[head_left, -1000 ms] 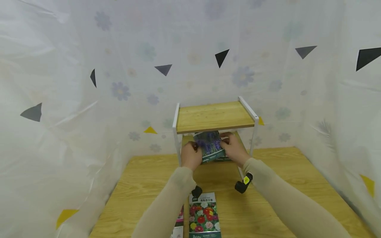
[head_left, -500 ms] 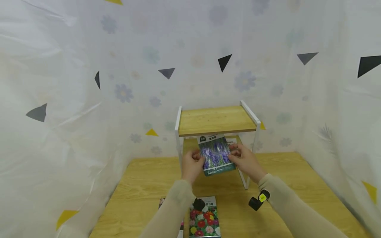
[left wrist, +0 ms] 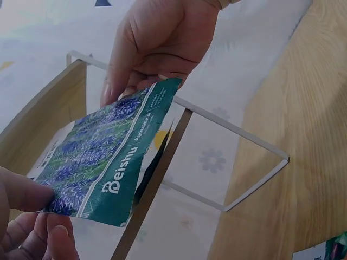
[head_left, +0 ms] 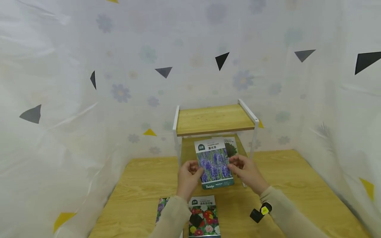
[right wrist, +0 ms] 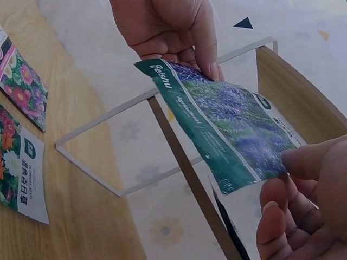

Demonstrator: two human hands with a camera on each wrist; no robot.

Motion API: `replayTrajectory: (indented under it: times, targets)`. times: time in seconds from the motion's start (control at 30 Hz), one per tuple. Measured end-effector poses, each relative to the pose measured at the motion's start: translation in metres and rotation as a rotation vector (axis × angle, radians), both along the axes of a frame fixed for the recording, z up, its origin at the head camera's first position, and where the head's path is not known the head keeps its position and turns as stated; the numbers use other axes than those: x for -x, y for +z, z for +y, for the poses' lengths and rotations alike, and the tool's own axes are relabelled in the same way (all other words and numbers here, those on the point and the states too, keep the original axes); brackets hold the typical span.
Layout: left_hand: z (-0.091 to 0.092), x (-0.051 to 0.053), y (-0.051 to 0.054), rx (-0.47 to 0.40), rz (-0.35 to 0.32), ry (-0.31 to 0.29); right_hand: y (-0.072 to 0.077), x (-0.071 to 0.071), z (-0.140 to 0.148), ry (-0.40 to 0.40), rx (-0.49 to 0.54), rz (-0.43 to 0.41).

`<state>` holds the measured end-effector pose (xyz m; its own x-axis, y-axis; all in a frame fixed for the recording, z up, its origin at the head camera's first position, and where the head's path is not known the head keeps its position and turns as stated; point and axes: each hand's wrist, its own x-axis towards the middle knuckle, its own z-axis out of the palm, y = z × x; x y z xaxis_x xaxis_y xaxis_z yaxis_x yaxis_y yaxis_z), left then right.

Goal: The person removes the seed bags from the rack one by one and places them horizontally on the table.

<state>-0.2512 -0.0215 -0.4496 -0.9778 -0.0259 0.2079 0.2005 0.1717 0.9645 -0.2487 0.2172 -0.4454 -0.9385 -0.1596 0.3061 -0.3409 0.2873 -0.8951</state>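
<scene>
A lavender seed packet (head_left: 215,165), with purple flowers and a green bottom band, is held tilted in front of the small shelf (head_left: 215,119). My left hand (head_left: 189,177) pinches its left edge between thumb and fingers. On the opposite edge, my right hand (head_left: 245,170) pinches it the same way. Both wrist views show the thumbs on the printed face and the fingers beneath. Behind it, another seed packet (head_left: 231,147) with a dark green plant picture lies on the lower shelf board (head_left: 188,145), partly hidden.
On the table (head_left: 143,178) lies a seed packet with red and white flowers (head_left: 205,219), partly covered by the left wrist's camera. Left of it, a pink and purple flower packet (right wrist: 24,84) is partly hidden by my sleeve. White metal legs (left wrist: 255,187) support the shelf.
The lavender packet has come out from under the top board toward me and down, held by both hands. The packet behind it on the lower board now shows more.
</scene>
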Motion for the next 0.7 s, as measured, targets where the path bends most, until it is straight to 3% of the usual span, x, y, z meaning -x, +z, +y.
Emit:
replayTrajectory:
  times: [0.2,0.53,0.7]
  targets:
    - [-0.002,-0.012,-0.014,0.028,0.007,-0.032,-0.012,-0.007,0.004,0.023,-0.002,-0.025]
    - [-0.006,-0.026,-0.039,0.122,0.034,-0.06,-0.028,-0.02,0.01,0.118,-0.025,-0.146]
    - [-0.002,-0.034,-0.049,0.164,0.019,-0.095,-0.039,-0.029,0.018,0.139,-0.028,-0.171]
